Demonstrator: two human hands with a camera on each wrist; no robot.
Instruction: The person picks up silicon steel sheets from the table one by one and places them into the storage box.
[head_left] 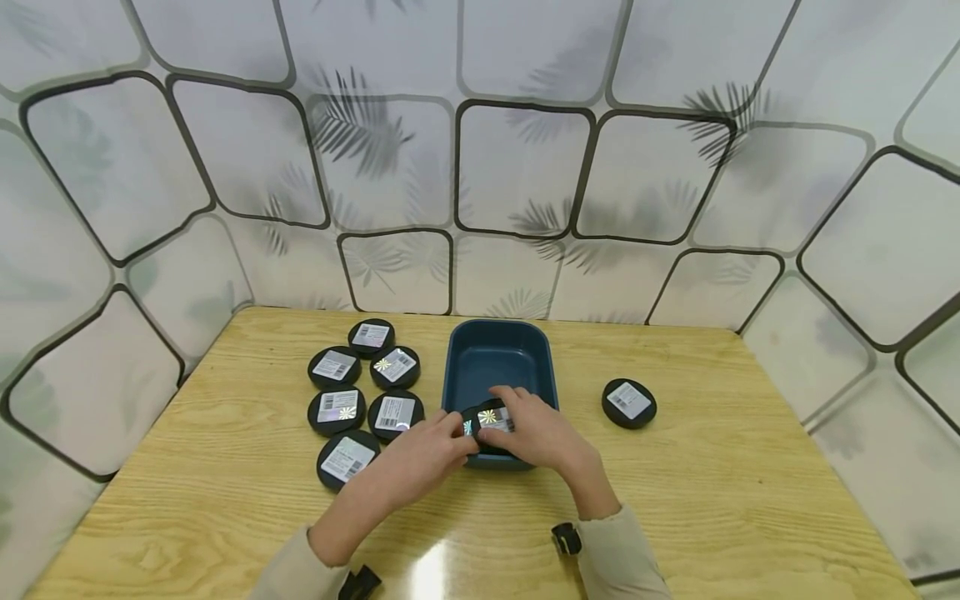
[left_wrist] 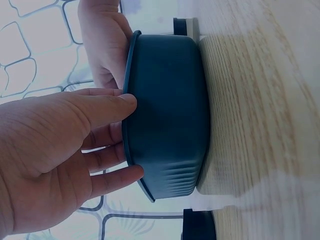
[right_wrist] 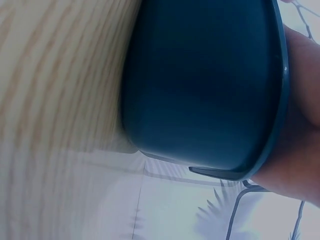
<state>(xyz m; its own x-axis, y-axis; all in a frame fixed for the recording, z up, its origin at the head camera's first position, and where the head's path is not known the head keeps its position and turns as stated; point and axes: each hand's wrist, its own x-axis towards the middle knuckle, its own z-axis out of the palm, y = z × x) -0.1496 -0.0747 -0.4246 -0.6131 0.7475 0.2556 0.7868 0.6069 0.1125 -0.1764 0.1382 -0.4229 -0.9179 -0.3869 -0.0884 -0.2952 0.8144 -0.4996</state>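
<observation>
1. Grips a black tin (head_left: 497,419) with the right hand (head_left: 536,429), parted only about as far as the tin, with thumb across the labelled top and fingers over the far side.
2. Brings the left hand (head_left: 427,454) to a second tin (head_left: 469,427), immediately left of the grip and close against the first, with fingers partly bent. Cannot tell whether pinching that tin or only touching it.
3. Places both tins over the near end of a blue tub (head_left: 495,367), right under the grip. Cannot tell, behind the fingers, whether resting on the floor of the tub or clear of it.
4. Looks like a step of two-handed tin handling at the tub; cannot tell whether lowering, lifting or adjusting.
5. Calls next, as a judgement, for steady fingers, keeping the two tins from catching on each other or on the near rim.
6. Also includes six labelled tins (head_left: 334,367) grouped left of the grip, flat on the table, and a lone tin (head_left: 629,403) well apart to the right.
7. Stands on a yellowish wood table (head_left: 705,492), grained, with a bright glare nearer the sleeves than the grip.
8. Backed, beyond the grip and to both sides, by a pale wall covering (head_left: 525,175) of dark rounded outlines and leaf prints.
</observation>
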